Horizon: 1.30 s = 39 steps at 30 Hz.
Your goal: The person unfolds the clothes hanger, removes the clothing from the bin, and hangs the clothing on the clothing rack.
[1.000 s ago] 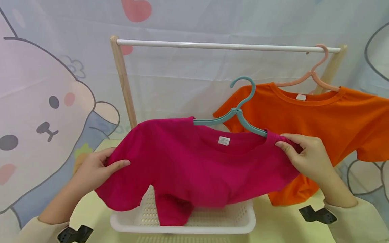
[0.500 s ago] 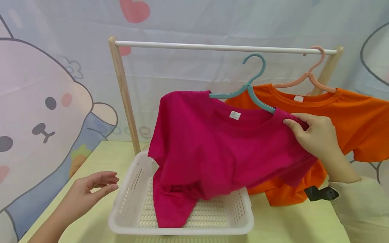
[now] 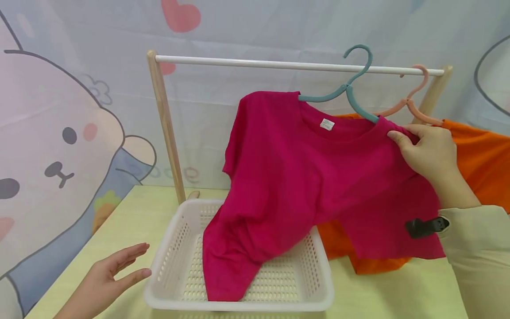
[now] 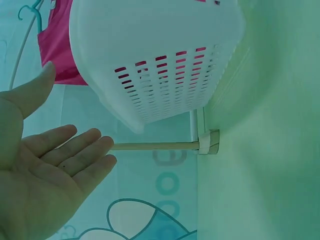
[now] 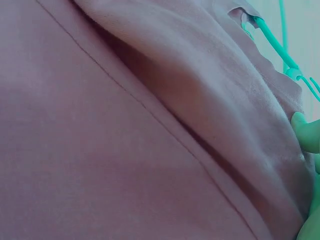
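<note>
A magenta T-shirt hangs on a teal hanger, tilted down to the right. My right hand pinches the shirt's right shoulder, thumb in front. The hanger's hook rises above and in front of the white rail; whether it touches the rail I cannot tell. The shirt's lower left part droops over the white basket. Left of the basket, my left hand is held with fingers extended and nothing in it; its palm shows in the left wrist view. Magenta cloth fills most of the right wrist view.
An orange T-shirt hangs on a pink hanger at the rail's right end, partly behind the magenta one. Wooden posts hold up the rail. All stands on a pale yellow table before a printed cloth backdrop.
My right hand has raised the magenta T-shirt and its hanger up and to the right, toward the rail. My left hand has let go of the sleeve and dropped down to the left.
</note>
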Each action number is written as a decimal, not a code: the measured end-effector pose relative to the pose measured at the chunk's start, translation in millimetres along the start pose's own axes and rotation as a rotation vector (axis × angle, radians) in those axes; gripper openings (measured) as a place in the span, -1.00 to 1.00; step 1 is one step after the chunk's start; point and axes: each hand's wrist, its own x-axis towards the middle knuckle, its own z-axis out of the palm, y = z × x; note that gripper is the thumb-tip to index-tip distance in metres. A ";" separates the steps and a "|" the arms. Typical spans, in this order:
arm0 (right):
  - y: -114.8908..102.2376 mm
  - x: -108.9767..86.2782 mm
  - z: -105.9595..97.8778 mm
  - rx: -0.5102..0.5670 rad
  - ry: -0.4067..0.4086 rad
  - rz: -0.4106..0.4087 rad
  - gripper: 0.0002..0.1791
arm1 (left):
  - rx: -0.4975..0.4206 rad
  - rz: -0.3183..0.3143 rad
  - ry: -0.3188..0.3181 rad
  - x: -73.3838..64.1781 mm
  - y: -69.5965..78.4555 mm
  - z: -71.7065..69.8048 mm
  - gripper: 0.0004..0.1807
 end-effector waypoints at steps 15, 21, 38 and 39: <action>26.4 15.6 -1.8 -0.085 -0.107 0.097 -0.39 | -0.202 0.144 -0.144 -15.7 -27.1 18.8 -0.24; 32.9 12.4 0.5 -0.097 -0.131 0.105 -0.36 | -0.258 0.044 -0.236 -15.9 -30.8 21.0 -0.23; 44.0 3.1 7.3 -0.127 -0.140 0.101 -0.35 | -0.363 -0.026 -0.321 -13.5 -35.7 20.2 -0.17; 44.0 2.7 7.4 -0.125 -0.139 0.102 -0.34 | -0.361 -0.019 -0.319 -13.3 -35.5 20.4 -0.18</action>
